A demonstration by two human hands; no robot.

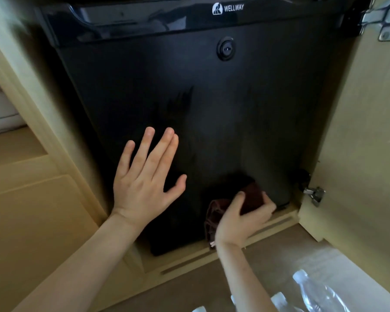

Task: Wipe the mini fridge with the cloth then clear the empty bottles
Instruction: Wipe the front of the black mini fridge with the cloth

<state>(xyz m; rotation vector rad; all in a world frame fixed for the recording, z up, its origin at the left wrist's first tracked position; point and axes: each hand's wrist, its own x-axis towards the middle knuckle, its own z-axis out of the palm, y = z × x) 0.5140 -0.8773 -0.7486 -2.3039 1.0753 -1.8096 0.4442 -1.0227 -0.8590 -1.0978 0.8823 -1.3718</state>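
Mini fridge [212,104] in front of me, black door. One word readable: WELLWAY, white capitals, on the glossy top band [144,21], right of centre. Small white emblem [217,9] just beside the word's left; its figure too small for me to make out.

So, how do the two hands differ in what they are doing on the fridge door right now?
The left hand lies flat and empty, fingers straight and spread; the right hand curls its fingers round the dark red cloth. The left hand sits higher on the mini fridge door; the right hand is low, near its bottom edge. Both are bare and at the same black door.
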